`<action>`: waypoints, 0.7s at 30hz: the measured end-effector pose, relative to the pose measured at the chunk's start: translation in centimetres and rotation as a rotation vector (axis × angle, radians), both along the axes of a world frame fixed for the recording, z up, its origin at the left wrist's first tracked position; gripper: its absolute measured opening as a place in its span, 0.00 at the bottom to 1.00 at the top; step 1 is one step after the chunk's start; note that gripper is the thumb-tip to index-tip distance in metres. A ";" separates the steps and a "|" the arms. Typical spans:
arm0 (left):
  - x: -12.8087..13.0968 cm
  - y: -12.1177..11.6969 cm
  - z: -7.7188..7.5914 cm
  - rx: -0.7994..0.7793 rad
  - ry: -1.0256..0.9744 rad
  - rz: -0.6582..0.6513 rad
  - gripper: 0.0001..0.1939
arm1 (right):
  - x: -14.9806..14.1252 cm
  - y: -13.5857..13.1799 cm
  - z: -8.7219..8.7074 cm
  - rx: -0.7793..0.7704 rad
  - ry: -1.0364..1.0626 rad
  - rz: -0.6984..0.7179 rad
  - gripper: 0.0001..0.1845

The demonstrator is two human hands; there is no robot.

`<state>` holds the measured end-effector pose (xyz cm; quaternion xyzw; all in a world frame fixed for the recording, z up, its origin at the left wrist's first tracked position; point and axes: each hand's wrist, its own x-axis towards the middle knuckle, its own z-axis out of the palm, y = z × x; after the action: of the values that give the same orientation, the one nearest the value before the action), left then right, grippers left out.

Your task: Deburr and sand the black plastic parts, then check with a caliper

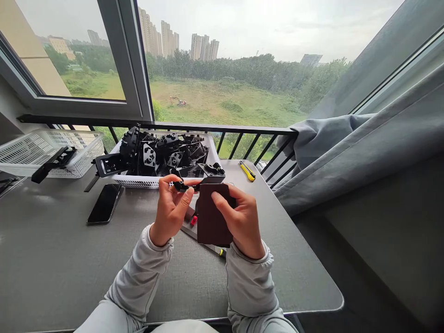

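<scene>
My left hand (169,211) pinches a small black plastic part (180,186) between thumb and fingertips. My right hand (241,222) grips a dark brown rectangular block (211,215), with a black bracket (212,172) sitting at its top edge. The two hands are close together, and the small part almost reaches the block. Below the block, partly hidden by it, lies a tool or strip with a red piece (193,220). Behind my hands, a white perforated basket (149,182) holds a heap of black plastic parts (163,155).
A second white basket (52,153) stands at the left with a black part (53,163) on its edge. A black phone (104,204) and a yellow utility knife (247,170) lie on the grey table (62,231). A railing, window and grey curtain bound the far and right sides.
</scene>
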<state>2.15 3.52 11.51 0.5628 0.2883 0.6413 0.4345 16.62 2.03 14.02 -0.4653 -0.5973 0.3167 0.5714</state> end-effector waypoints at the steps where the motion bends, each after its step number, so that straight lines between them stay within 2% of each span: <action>1: 0.0 0.1 0.1 -0.025 -0.026 0.026 0.17 | 0.1 0.0 0.0 -0.032 0.043 0.018 0.08; 6: -0.2 0.7 0.2 -0.067 -0.139 0.234 0.23 | 0.8 -0.3 0.4 -0.192 0.184 0.176 0.10; 10: -0.5 1.0 0.2 -0.106 -0.212 0.243 0.22 | 0.6 -0.6 0.6 -0.240 0.324 0.242 0.09; 15: -0.5 1.0 0.3 -0.159 -0.169 0.270 0.20 | 0.2 -0.3 0.7 -0.241 0.481 0.170 0.11; 18: -0.6 1.1 0.2 -0.155 -0.122 0.264 0.18 | 0.1 -0.1 0.7 -0.210 0.502 0.104 0.10; 21: -0.7 1.2 0.1 -0.129 -0.088 0.252 0.17 | 0.0 0.0 0.6 -0.214 0.475 0.106 0.10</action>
<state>1.42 4.71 11.62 0.4645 0.3781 0.6948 0.3981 16.64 1.98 14.66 -0.4038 -0.4331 0.5078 0.6258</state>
